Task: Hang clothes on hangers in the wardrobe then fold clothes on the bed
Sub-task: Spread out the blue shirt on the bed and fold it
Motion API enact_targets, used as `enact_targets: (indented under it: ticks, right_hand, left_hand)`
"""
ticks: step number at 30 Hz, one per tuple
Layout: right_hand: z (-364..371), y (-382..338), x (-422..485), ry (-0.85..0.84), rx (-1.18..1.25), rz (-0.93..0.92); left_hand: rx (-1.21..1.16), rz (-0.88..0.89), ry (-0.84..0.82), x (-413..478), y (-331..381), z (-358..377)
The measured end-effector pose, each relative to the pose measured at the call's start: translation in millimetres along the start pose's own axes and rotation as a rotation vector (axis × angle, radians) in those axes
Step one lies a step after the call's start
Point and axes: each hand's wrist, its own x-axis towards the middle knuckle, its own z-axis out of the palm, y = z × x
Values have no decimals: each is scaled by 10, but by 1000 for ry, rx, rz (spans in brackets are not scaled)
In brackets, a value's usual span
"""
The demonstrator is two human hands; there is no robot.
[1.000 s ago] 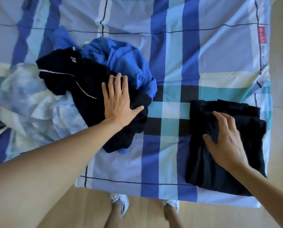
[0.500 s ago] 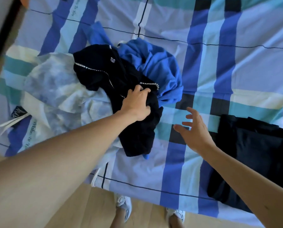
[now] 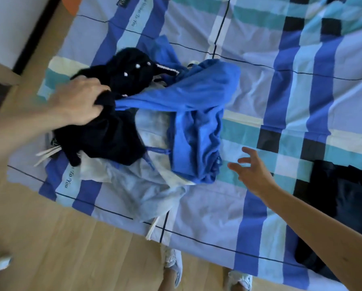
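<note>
The left hand (image 3: 79,103) is balled into a fist on the black garment (image 3: 104,139), fingers curled deep into the cloth near the left edge of the bed (image 3: 281,101); that garment is bunched up in a heap, with white buttons and a beaded trim (image 3: 167,69) showing at its far end. A band of the blue garment (image 3: 197,114) runs taut from the fist out to the right, though I cannot tell whether the fingers have hold of the blue as well; the rest of the blue garment lies crumpled just right of the black one, draped over a pale garment (image 3: 146,185) that is spread beneath both and reaches the near edge of the bed.

The right hand (image 3: 251,171) hangs above the bed with fingers spread and loose, holding nothing; it is just beside the blue garment's lower right corner and not touching it. The two hands are well apart, with the pile between them.

Further right, by the right forearm, a folded black garment (image 3: 339,198) lies flat on the bed, apart from the pile. The bed is covered in blue, teal, white and black checks; below its near edge is a wooden floor (image 3: 71,238), where two white shoes (image 3: 173,263) stand close to the bed; the left side of the view is blurred.
</note>
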Motion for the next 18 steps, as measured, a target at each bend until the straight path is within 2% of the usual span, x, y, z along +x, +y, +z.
enact_targets:
  ticks: [2,4,6,8,12,14,16,18]
  right_hand:
    - [168,-77,-9,-27,-37,0]
    - [333,-163,-26,-36,-76,-19]
    - [479,-268,-33,8,-153,-66]
    - [562,-409,-27,97,-183,-72]
    - [569,-582,199,200,-140,31]
    - [534,-578,320,148,-90,121]
    - [518,-576,340,64,-76,146]
    - [500,-652,213,24,-61,107]
  left_hand:
    - [-1,-43,-30,-87,-311,37]
    - [-43,11,-127,-198,-396,178]
    - [-83,73,-204,-294,-325,363]
    - [-98,57,-312,-340,-176,506]
    - [-96,-51,-489,-357,45,563]
    - [-24,-105,-538,-394,138,480]
    - [126,-146,-494,-456,241,347]
    - [160,-118,-252,-552,414,220]
